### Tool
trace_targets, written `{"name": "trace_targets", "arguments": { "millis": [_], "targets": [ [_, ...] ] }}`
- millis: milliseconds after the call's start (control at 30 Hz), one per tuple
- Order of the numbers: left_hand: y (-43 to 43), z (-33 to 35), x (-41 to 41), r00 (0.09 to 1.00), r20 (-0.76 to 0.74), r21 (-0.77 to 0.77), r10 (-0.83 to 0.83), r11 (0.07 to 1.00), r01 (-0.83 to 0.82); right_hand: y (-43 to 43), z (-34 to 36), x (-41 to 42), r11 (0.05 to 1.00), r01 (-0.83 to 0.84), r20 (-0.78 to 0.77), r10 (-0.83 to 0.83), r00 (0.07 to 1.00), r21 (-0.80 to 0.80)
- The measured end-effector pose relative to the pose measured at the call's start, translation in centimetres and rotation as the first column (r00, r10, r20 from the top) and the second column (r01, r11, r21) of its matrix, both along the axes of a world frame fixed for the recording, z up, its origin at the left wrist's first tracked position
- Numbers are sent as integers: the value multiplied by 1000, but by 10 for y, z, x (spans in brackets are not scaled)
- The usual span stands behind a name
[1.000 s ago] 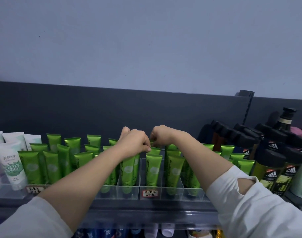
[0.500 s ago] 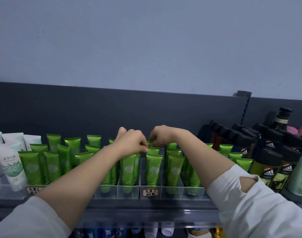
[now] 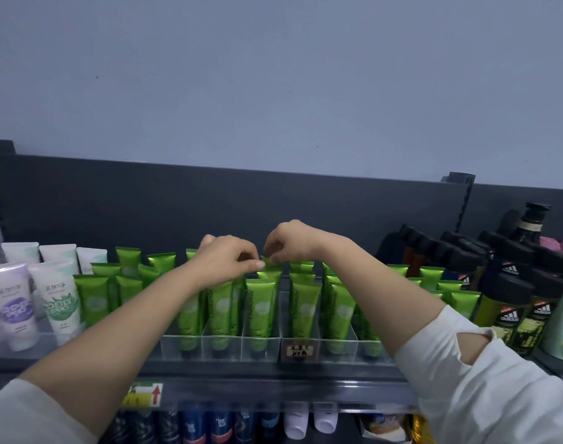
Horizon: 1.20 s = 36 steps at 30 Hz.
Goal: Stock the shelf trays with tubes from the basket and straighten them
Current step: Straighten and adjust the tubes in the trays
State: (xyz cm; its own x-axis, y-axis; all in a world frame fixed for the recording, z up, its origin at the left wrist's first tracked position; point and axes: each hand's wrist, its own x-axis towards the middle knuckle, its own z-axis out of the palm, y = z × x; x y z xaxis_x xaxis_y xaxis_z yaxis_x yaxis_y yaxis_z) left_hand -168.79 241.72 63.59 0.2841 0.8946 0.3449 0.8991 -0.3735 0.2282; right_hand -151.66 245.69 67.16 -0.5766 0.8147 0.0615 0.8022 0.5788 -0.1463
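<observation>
**Shelf stock: green tubes, both hands at one tube top**

- Item in hand: green tube [image 3: 268, 261], upright at the far end of a middle row, inside the trays. Only its crimped top edge shows.
- left hand [image 3: 228, 261]: fingers curled, grip narrow, pinching the left side of that top edge.
- right hand [image 3: 289, 243]: fingers curled downward, grip narrow, on the same edge from the right. The fingertips of the two hands are nearly touching.
- Stock: green tubes [image 3: 261, 302] stand cap-down in rows running near to far. They are held in clear trays [image 3: 261, 346] along the near edge of the shelf [image 3: 273, 387].
- Marking: handwritten label [image 3: 301, 350] on a tray front, right of centre.
- Left of the trays: white tubes [image 3: 60, 302] and a purple tube [image 3: 12, 307], upright.
- Right of the trays: black bottles [image 3: 510, 299], closely packed.
- Far side: dark back panel [image 3: 209, 203].
- Shelf front: price tag [image 3: 144, 394] with a red arrow.
- Below the shelf: lower bottles [image 3: 209, 424], tops only.
</observation>
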Motion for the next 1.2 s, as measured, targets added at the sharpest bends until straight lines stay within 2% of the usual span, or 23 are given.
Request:
{"name": "trace_targets", "arguments": {
  "millis": [67,233,400,700,833,1200],
  "targets": [
    [-7,-3,-3,998,-1,-18,-70,997,70,-5,-3,-11,1000,-5,46,7,999,-27],
    [-19,-10,3,980,-179,-11,-88,996,87,-11,-15,-25,996,89,167,-86,982,-7],
    [-19,-14,7,993,-82,-15,-80,997,79,-17,-19,-29,988,143,135,-150,979,57],
    [-16,-20,11,997,-46,37,-69,997,70,-23,-20,-32,976,198,149,-211,966,94],
    [-15,-19,11,993,-87,52,-79,995,83,-21,-19,-37,975,197,177,-212,961,99],
    [-14,-17,8,993,-111,48,-42,998,48,-11,-21,-32,988,156,117,-153,981,-17]
  ]
}}
